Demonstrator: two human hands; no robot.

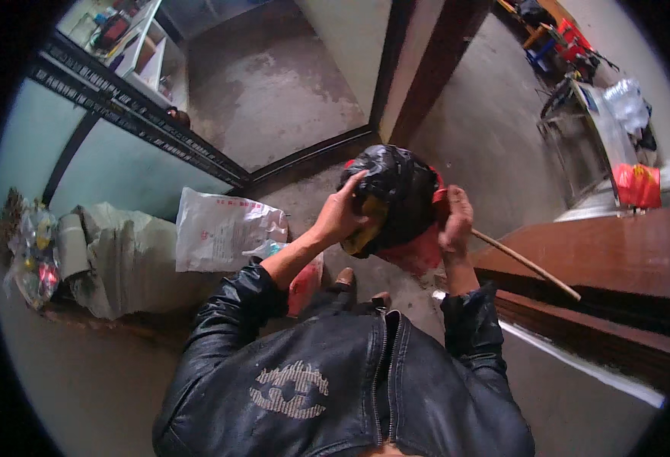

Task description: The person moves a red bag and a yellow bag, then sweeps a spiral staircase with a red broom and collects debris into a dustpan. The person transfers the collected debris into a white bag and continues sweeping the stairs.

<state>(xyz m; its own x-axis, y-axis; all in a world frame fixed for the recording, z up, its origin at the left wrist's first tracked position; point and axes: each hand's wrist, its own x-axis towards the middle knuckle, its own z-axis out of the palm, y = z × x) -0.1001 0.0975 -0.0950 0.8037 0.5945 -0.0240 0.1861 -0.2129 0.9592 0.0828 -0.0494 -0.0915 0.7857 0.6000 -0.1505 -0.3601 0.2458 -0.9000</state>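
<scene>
A bulky black plastic bag [384,171] is held up in front of me, with a yellowish patch [373,221] on its lower left and red plastic [419,255] behind and below it. My left hand [341,209] grips the bag's left side, thumb near the top. My right hand [454,217] is closed on red material at the bag's right side. A wooden stick [525,263] slants down to the right from behind that hand; whether I hold it is unclear.
Left are a white printed sack [224,232], plastic-wrapped rolls [114,259] and bagged bottles [34,255]. Ahead is a doorway with a black-framed threshold [312,156]. Right are a brown wooden panel [579,251], a metal stand [579,122] and an orange-red bag [636,184]. My shoes [345,278] show below.
</scene>
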